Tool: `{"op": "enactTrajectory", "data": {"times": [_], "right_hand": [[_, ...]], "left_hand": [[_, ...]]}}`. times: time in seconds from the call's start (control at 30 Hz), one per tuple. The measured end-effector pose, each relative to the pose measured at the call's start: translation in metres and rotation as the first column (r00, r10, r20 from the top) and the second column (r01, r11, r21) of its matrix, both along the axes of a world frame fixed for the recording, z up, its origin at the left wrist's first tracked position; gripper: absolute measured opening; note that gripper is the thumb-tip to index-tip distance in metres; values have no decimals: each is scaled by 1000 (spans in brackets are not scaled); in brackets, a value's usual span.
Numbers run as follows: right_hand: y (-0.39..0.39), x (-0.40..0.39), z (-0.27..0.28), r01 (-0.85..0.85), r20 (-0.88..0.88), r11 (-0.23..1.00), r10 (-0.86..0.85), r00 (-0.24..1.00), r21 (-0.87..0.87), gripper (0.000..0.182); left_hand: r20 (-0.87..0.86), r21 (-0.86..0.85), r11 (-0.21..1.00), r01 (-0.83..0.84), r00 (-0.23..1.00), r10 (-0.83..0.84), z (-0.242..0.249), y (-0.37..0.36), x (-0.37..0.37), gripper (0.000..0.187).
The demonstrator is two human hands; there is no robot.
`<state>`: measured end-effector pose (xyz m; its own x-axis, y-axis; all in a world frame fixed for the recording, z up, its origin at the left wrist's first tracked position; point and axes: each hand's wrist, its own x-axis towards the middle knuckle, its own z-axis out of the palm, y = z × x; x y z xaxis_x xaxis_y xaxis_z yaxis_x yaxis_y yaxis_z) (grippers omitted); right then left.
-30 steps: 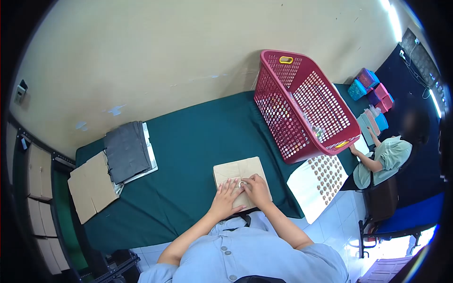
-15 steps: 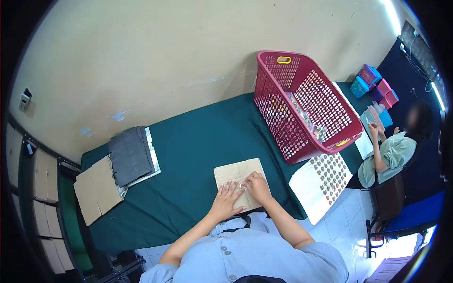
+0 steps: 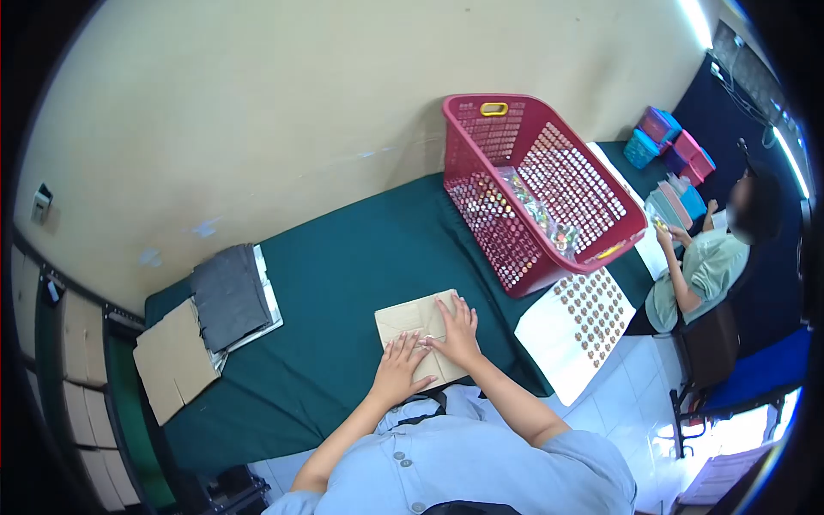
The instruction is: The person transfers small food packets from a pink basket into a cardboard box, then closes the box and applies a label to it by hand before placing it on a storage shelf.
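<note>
A flat piece of creased brown kraft paper [image 3: 403,319] lies at the table's front edge, close to my body. My left hand [image 3: 398,367] rests flat on its lower left part, fingers stretched out. On the right side of the paper, my right hand [image 3: 457,335] is spread open with its fingers pointing toward the far edge and its thumb reaching toward the left hand. Fold lines show on the paper between and beyond the hands. Part of the sheet is hidden under both palms.
A dark green cloth covers the table [image 3: 326,283]. A maroon basket [image 3: 549,197] holding plastic packets stands at the back right. A white sheet with rows of small brown pieces [image 3: 571,335] lies right. Black sheets [image 3: 230,292] and brown card [image 3: 176,356] lie left. A co-worker [image 3: 708,275] sits far right.
My right hand has gone from a pinch near the paper's middle to lying spread on its right side. My left hand stays on the paper. The view has shifted slightly.
</note>
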<state>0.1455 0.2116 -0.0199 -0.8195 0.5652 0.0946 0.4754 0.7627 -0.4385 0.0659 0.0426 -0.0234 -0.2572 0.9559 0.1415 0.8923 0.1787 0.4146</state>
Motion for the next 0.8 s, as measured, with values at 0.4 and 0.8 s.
{"op": "enactTrajectory", "data": {"times": [0.4,0.8], "right_hand": [[5,12,-9,-8,-47,998,5,999,-65,87],[10,11,-5,-30,-36,991,26,999,-130,92]], "left_hand": [[1,-38,999,-35,999,35,6,2,4,65],[31,-13,998,-61,998,61,9,1,9,63]]}}
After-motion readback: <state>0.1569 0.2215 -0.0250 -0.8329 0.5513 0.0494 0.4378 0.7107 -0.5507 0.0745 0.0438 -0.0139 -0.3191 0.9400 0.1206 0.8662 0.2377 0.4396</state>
